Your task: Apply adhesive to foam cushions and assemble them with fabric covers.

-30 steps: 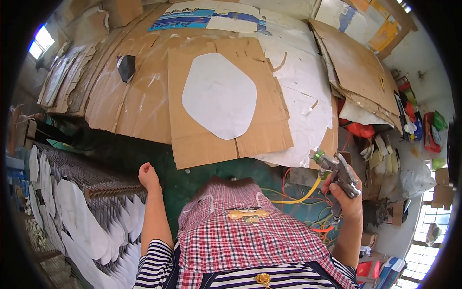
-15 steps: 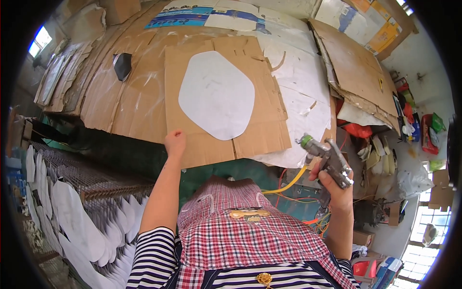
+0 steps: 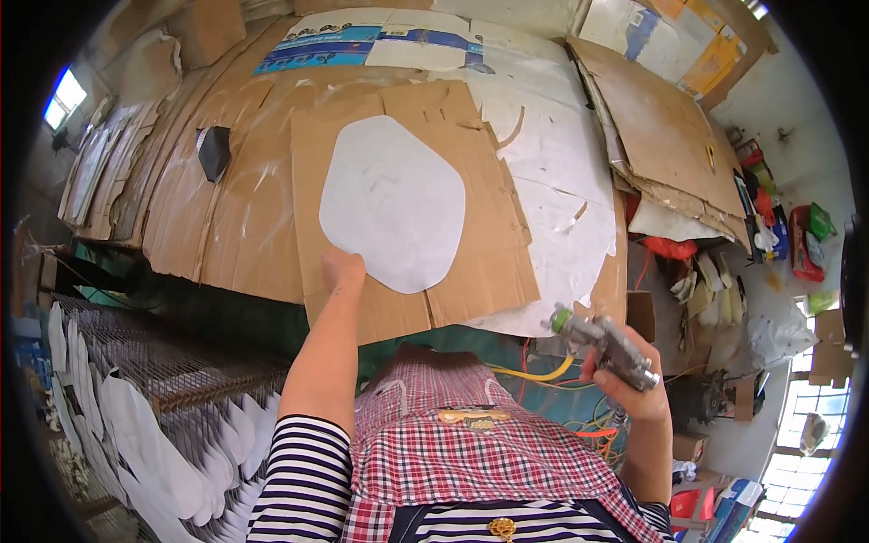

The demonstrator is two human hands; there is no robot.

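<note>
White sheet [image 3: 392,204], cut to a rounded six-sided shape, lies flat on a brown cardboard panel [image 3: 412,208] near the middle of the cardboard-covered tabletop [image 3: 226,217]. At far left, a wire rack [image 3: 163,362] carries rows of similar white pieces along the tabletop's near side.

A second ago the left hand [image 3: 342,270] was low, at the tabletop's near edge by the rack; half a second ago it had reached the panel's near edge. Now it rests at the lower left rim of the white sheet, fingers on or just against it. Whether its grip is pinched on the sheet's edge or merely laid flat I cannot tell, since the knuckles hide the fingertips. By the look of it, the reach is finished and the hand is at the sheet.

Further right, the right hand [image 3: 625,385] has its grip clamped round a metal spray gun [image 3: 605,344], green-tipped nozzle aimed up and left toward the panel, yellow hose [image 3: 534,371] trailing below. Over the same second the gun has swung from an upright pose at the person's side to this lower, more level one, well apart from the sheet.

The panel, the sheet and a black scrap [image 3: 214,150] on the tabletop have not shifted relative to one another.
</note>
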